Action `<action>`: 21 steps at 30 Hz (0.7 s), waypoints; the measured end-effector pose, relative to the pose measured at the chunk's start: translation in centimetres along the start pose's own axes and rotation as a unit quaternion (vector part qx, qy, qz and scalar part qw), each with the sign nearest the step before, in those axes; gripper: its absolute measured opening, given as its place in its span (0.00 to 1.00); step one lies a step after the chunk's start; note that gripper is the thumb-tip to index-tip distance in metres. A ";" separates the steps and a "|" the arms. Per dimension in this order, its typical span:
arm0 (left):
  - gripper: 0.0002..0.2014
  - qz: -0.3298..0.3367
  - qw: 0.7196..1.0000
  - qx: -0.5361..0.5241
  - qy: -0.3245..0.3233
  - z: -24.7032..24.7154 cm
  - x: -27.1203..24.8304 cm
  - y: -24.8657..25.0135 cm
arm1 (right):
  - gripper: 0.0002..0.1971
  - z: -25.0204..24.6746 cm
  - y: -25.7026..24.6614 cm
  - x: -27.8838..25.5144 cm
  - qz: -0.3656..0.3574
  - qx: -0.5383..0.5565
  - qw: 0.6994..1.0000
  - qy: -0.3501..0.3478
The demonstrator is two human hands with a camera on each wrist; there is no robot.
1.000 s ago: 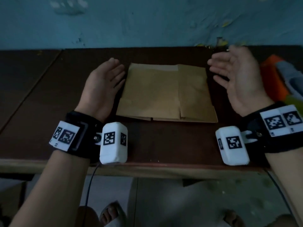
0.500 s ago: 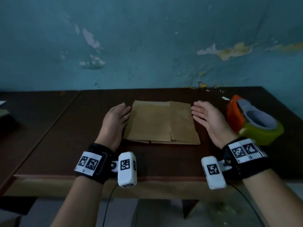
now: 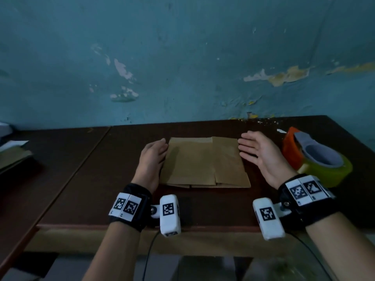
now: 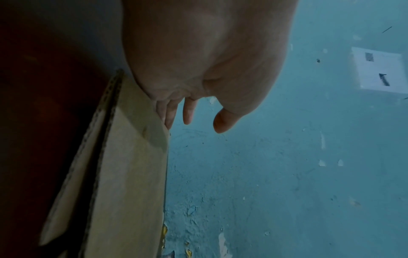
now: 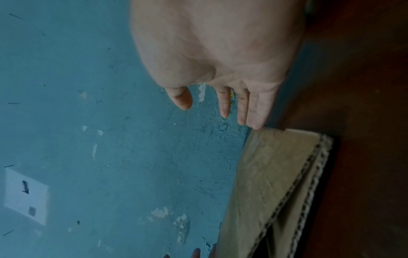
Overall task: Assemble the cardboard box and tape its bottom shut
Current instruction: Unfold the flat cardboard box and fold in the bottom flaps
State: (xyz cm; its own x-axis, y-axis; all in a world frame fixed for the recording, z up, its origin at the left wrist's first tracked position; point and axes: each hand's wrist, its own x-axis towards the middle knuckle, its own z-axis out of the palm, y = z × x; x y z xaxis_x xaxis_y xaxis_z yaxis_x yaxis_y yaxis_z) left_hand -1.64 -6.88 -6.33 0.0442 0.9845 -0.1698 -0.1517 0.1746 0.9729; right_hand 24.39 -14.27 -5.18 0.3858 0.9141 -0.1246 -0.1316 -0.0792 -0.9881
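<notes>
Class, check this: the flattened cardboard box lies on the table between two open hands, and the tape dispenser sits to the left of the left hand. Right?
Not quite. The tape dispenser sits to the right of the right hand, as the head view shows. The flattened cardboard box does lie on the table between the open hands, left hand included.

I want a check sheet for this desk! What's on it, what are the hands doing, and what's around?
Surface: dark brown wooden table, seam down its left part.
Job's things: flattened brown cardboard box lying flat; orange tape dispenser with yellow-green tape roll at right.
Clutter: papers and flat cardboard at far left.
Hands: left hand open beside the box's left edge; right hand open beside its right edge; contact unclear.
Cables: black cable hanging below the left wrist.
Surroundings: peeling blue wall.
</notes>
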 end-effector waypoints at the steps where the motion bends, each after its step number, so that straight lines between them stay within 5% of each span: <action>1: 0.19 0.000 1.000 0.003 0.003 0.0 0.0 0.0 | 0.20 0.2 0.1 0.1 0.001 -0.001 1.000 -0.002; 11: 0.20 -0.008 1.000 -0.005 0.009 -0.3 1.2 -0.3 | 0.22 1.0 0.5 0.9 -0.023 -0.059 0.998 0.023; 15: 0.23 -0.015 0.999 0.030 0.007 0.3 1.5 -0.3 | 0.08 0.6 0.9 1.3 -0.017 -0.114 0.992 0.057; 21: 0.25 0.001 0.996 0.085 -0.025 1.3 0.7 0.2 | 0.10 1.4 0.3 0.7 -0.032 -0.100 0.994 0.026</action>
State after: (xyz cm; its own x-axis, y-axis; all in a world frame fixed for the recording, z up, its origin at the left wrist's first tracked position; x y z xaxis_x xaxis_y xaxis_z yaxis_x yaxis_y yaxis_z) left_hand -0.34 -6.15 -6.01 0.0932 0.9820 -0.1641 0.0180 0.1632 0.9864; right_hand 23.32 -13.08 -5.43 0.4348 0.8985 -0.0609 0.0766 -0.1043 -0.9916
